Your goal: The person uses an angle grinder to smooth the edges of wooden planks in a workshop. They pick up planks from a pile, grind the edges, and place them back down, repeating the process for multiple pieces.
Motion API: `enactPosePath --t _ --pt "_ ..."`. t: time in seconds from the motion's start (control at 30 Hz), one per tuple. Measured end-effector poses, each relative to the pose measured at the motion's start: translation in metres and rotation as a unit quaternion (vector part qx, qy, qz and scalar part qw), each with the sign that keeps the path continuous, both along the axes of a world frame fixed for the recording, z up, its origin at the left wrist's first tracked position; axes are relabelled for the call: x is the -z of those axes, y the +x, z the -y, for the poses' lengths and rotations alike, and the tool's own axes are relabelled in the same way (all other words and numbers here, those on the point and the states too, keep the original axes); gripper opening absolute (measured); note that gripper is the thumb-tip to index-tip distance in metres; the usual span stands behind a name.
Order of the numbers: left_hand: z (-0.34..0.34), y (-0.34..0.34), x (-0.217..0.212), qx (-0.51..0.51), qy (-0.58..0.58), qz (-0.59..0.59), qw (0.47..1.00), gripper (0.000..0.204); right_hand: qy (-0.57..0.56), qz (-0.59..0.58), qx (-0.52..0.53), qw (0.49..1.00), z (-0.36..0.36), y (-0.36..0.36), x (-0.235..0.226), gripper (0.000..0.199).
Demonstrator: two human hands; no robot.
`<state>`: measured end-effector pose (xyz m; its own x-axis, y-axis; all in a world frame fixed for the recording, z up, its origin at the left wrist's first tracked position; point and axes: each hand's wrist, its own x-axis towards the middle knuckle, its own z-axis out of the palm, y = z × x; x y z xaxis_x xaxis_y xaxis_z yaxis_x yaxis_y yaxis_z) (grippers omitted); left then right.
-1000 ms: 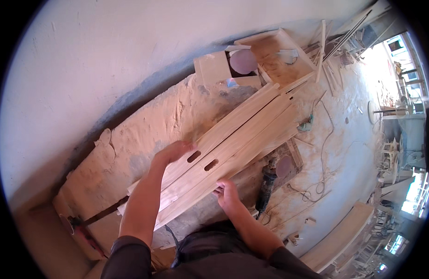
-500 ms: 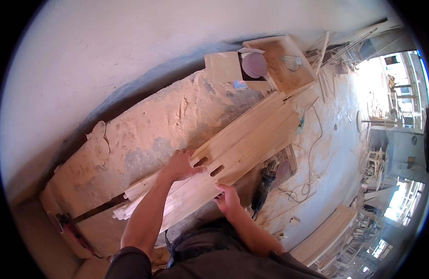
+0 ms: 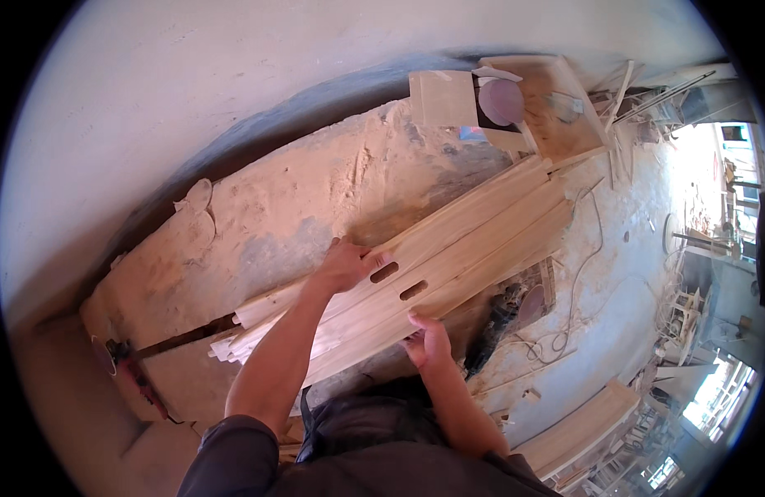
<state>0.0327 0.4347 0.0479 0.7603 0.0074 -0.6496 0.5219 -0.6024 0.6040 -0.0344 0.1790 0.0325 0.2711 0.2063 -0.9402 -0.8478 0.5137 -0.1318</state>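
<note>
Long pale wooden boards (image 3: 473, 228) lie side by side in a bundle, slanting across the dusty bench from lower left to upper right. Two dark oblong slots show in their middle, next to my hands. My left hand (image 3: 347, 267) is closed on the far edge, its thumb on the top face beside one slot. On the near edge my right hand (image 3: 429, 344) grips with its thumb on top; its other fingers are partly hidden under the wood. The left ends of the boards are staggered, and my left forearm covers part of them.
A wooden tray (image 3: 585, 95) stands beyond the boards' far end, next to an opened cardboard box (image 3: 443, 98) with round sanding discs (image 3: 501, 101). A dark angle grinder (image 3: 492, 331) lies right of my right hand, a red grinder (image 3: 142, 385) at far left. A cord (image 3: 599, 224) trails right.
The whole picture has shifted, so the bench, boards and box appear farther right and slightly higher. Both hands keep their hold on the boards, near the slots.
</note>
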Motion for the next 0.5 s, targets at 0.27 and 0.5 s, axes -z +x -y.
enactPosePath --t 0.27,0.5 --pt "0.033 -0.046 -0.030 0.023 0.059 -0.017 0.998 0.101 -0.021 0.055 -0.019 0.998 0.013 -0.019 -0.010 0.045" --pt "0.079 -0.094 -0.044 -0.055 0.163 0.195 0.966 0.102 0.009 -0.055 -0.211 0.976 0.031 -0.016 -0.026 0.044"
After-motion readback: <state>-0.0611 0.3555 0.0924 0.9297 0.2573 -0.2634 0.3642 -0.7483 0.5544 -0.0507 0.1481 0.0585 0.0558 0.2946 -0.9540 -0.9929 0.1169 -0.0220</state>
